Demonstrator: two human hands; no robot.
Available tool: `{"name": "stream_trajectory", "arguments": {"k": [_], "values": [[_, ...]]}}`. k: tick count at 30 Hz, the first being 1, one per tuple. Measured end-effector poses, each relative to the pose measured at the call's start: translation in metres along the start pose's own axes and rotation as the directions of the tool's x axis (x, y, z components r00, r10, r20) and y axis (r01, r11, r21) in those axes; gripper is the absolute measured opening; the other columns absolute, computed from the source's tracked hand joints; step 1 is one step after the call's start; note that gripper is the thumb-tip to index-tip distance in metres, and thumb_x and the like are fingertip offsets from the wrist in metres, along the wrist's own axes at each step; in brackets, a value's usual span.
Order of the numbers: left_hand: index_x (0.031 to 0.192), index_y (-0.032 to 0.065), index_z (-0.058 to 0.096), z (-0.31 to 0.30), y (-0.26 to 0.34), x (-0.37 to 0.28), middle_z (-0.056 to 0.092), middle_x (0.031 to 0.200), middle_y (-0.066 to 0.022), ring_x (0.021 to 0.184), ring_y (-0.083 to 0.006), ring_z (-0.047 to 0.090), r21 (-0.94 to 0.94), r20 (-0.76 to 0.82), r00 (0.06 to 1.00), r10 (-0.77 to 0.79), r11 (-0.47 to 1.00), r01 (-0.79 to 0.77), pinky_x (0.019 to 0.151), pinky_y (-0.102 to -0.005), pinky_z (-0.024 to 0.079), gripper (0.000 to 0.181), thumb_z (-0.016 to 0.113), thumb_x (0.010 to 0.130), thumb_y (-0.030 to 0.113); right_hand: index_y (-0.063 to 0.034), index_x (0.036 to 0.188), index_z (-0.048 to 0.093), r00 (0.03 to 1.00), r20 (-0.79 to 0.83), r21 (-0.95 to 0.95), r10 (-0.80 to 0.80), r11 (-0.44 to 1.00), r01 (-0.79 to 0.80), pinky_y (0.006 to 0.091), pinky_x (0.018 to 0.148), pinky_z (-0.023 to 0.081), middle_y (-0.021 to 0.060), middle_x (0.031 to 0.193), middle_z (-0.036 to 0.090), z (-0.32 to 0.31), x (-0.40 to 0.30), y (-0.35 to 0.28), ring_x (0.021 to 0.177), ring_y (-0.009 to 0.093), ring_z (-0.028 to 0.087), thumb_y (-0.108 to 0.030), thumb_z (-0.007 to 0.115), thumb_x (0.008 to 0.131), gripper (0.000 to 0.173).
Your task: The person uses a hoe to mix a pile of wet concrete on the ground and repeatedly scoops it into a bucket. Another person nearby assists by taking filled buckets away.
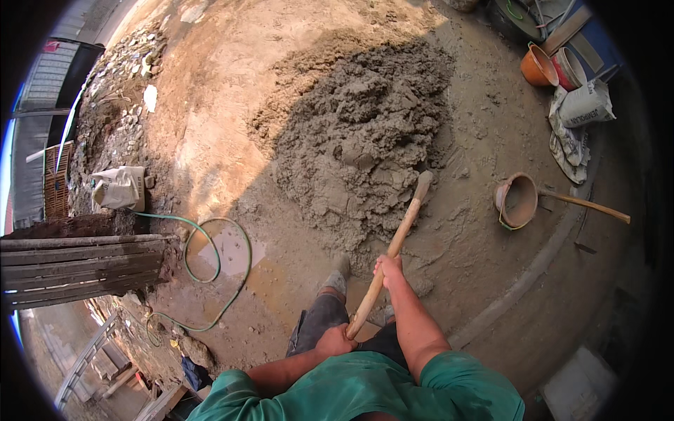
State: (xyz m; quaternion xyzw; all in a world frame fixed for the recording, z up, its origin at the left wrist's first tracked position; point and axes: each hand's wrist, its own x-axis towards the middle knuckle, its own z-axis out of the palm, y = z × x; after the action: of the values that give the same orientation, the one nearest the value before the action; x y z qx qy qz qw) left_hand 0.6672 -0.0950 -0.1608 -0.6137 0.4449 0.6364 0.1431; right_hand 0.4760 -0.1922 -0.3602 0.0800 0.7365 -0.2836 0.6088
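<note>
Both my hands grip the wooden handle (403, 231) of a long tool. My left hand (335, 340) is closed around the rear end of the handle, close to my waist. Farther up, my right hand (389, 267) wraps the middle of it. The handle's far end is coated in grey mud and meets the right edge of a large heap of wet mortar (363, 121). Whatever head the tool has cannot be made out against the mortar. My boot (337, 279) stands at the near edge of the heap.
A green hose (250, 252) loops beside a puddle (229, 250) at left, near wooden planks (84, 266) and a sack (120, 188). At right are a muddy bucket (497, 197), another wooden-handled tool (595, 204), an orange bucket (534, 68), a red bucket (571, 71) and sacks (584, 108).
</note>
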Motion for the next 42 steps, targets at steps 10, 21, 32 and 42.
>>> {"name": "stream_trajectory", "arguments": {"k": [10,21,32,42], "values": [[0.096,0.0022,0.061,-0.054,0.128,0.106,0.066,0.094,-0.0252,0.093,-0.0432,0.064,0.110,-0.035,0.930,0.366,0.926,-0.360,0.083,-0.0494,0.051,0.031,0.069,0.072,0.022,-0.0057,0.083,0.049,0.899,-0.135,0.155,-0.417,0.887,0.435,0.0320,0.049,0.050,0.0041,0.066,0.051,-0.046,-0.014,-0.226,0.054,0.015,0.052,-0.008,0.057,0.082,0.008],[0.099,-0.0005,0.063,0.029,0.069,0.011,0.066,0.086,-0.0253,0.091,-0.0383,0.067,-0.112,-0.045,0.988,-0.145,0.984,0.139,0.082,-0.0442,0.050,0.034,0.067,0.071,0.019,-0.0026,0.096,0.048,0.977,0.083,-0.076,0.198,0.978,-0.192,0.0369,0.047,0.051,0.0094,0.071,0.055,-0.012,0.040,-0.014,0.055,0.020,0.056,-0.004,0.062,0.081,0.021],[0.099,0.0040,0.060,0.080,0.191,0.091,0.066,0.087,-0.0250,0.088,-0.0437,0.064,0.039,-0.033,0.983,0.182,0.983,-0.180,0.079,-0.0507,0.051,0.032,0.068,0.073,0.021,-0.0064,0.102,0.044,0.968,0.071,0.211,-0.242,0.952,0.223,0.0379,0.051,0.053,0.0082,0.074,0.053,-0.170,0.036,-0.229,0.058,0.021,0.057,-0.007,0.064,0.081,0.029],[0.096,-0.0002,0.059,0.017,0.225,0.066,0.066,0.082,-0.0236,0.085,-0.0409,0.067,0.142,-0.124,0.989,0.079,0.988,-0.061,0.080,-0.0464,0.050,0.035,0.068,0.078,0.028,-0.0041,0.082,0.052,0.925,0.302,0.123,0.228,0.953,-0.276,0.0415,0.056,0.051,0.0089,0.067,0.054,-0.098,0.133,-0.132,0.057,0.024,0.055,-0.009,0.062,0.078,0.012]]}}
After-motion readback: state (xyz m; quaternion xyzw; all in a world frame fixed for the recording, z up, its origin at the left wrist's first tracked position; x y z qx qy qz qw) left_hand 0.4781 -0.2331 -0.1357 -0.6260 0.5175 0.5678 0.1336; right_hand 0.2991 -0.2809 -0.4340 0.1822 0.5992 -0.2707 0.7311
